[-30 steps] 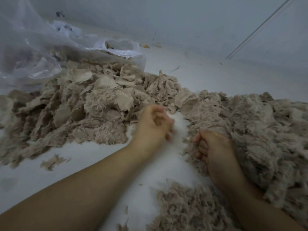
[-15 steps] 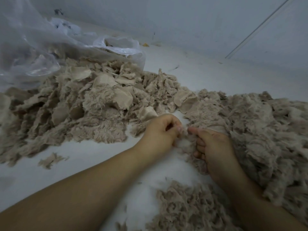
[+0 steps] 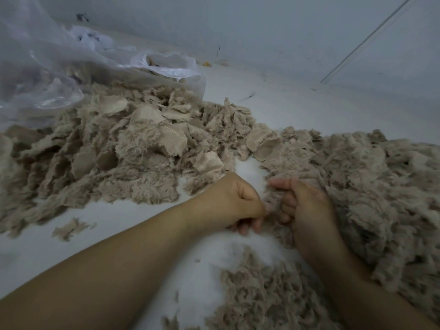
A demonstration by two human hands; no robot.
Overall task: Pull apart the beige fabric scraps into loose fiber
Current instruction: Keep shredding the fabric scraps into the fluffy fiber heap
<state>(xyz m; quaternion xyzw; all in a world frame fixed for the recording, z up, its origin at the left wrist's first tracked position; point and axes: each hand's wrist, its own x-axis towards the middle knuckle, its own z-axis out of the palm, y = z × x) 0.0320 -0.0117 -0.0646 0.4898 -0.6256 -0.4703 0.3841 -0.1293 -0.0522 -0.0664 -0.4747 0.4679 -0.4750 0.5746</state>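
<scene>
Fingers of left hand (image 3: 234,201) and right hand (image 3: 307,206) curl round one beige scrap (image 3: 273,198) between the scrap pile (image 3: 123,148) and loose fiber (image 3: 381,186); uneven pulling would likely leave a clump whole

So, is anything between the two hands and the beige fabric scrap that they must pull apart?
Nothing visible: the left hand and right hand both already grip the fluffy beige scrap between them.
</scene>
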